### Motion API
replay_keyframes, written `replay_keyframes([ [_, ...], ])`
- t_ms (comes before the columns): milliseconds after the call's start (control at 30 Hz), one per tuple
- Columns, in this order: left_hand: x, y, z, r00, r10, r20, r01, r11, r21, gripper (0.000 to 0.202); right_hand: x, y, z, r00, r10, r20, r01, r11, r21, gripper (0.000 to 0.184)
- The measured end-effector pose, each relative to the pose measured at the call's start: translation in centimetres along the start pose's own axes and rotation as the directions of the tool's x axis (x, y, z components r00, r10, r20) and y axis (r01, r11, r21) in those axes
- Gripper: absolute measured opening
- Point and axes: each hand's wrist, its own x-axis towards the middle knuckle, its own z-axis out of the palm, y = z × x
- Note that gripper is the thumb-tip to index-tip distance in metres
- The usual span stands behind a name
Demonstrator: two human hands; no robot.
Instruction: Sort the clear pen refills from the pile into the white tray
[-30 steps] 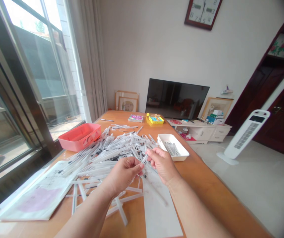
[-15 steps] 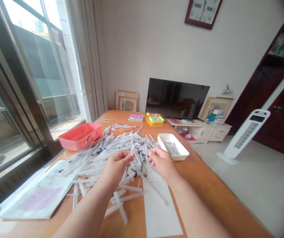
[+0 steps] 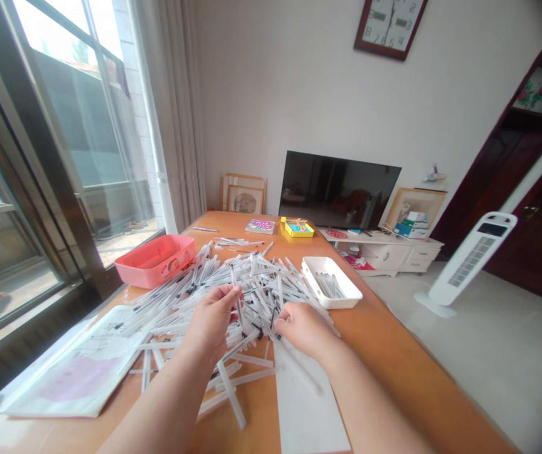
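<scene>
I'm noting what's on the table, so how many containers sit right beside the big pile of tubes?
2: a coral basket left of the pile, and a white tray with some tubes inside, right of it. No others look hidden.

Daylight came through the window (image 3: 79, 126) at left, beside a grey curtain (image 3: 174, 113); a clock (image 3: 391, 26) hung on the pale wall (image 3: 261, 88), above a television (image 3: 337, 192) and white cabinet (image 3: 391, 257).

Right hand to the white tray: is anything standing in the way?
Nothing tall that I can see. A loose tube lies low between the right hand and the near left side of the white tray; the hand could probably pass over it and the tray's rim.
</scene>
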Motion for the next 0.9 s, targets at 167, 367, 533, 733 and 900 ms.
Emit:
replay_keyframes([
  [167,-0.1,-0.1,0.1,1.000,0.005,0.008,-0.004,1.000,-0.025,0.038,0.0,-1.0,0.8,1.000,0.013,-0.016,-0.015,0.985,-0.171,0.016],
  [367,-0.1,-0.2,0.3,1.000,0.005,0.009,-0.005,0.999,-0.054,0.039,0.2,-1.2,1.6,1.000,0.014,-0.008,-0.016,0.969,-0.248,0.018],
  [533,-0.1,-0.1,0.3,1.000,0.000,0.011,0.001,0.997,-0.076,0.037,0.2,-1.2,1.4,1.000,0.022,-0.011,-0.024,0.956,-0.293,0.015],
  [733,0.1,-0.2,0.2,1.000,0.009,0.010,-0.008,0.996,-0.094,0.037,-0.1,-0.8,0.2,1.000,0.031,-0.005,-0.031,0.954,-0.299,0.010],
  [900,0.2,-0.3,0.1,1.000,0.014,0.004,-0.013,0.990,-0.141,0.037,-0.3,1.0,-1.0,0.999,0.018,-0.027,-0.020,0.995,-0.093,0.002],
])
